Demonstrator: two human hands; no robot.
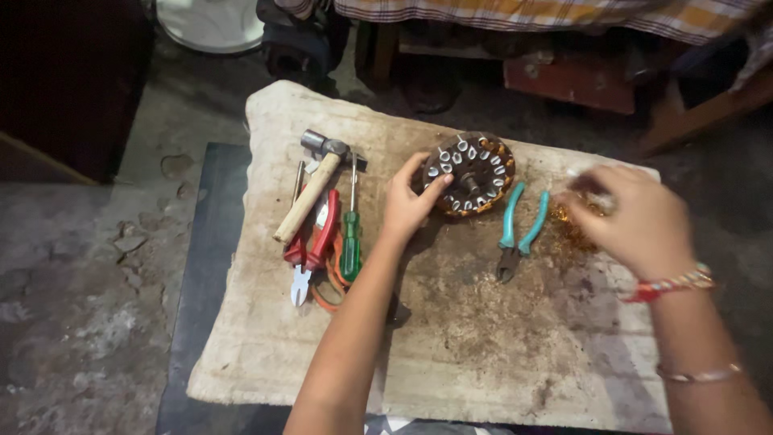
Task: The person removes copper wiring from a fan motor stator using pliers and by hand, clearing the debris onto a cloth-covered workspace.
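The round motor part [469, 172] sits on the bench [451, 338], near its far edge. It is brown with copper wire and little white bits all around the top. The left hand [409, 205] grips its near left rim, thumb on top and fingers curled round the side. The right hand [632, 217] is to the right of the motor part, blurry, with its fingers bent over a small heap of loose copper wire [572, 225]; I cannot tell if it is pinching any.

Between the motor part and the wire lies one pair of teal pliers [518, 229]. Left of the motor part lie one hammer [314, 189], one green screwdriver [351, 234] and one pair of red pliers [316, 242].
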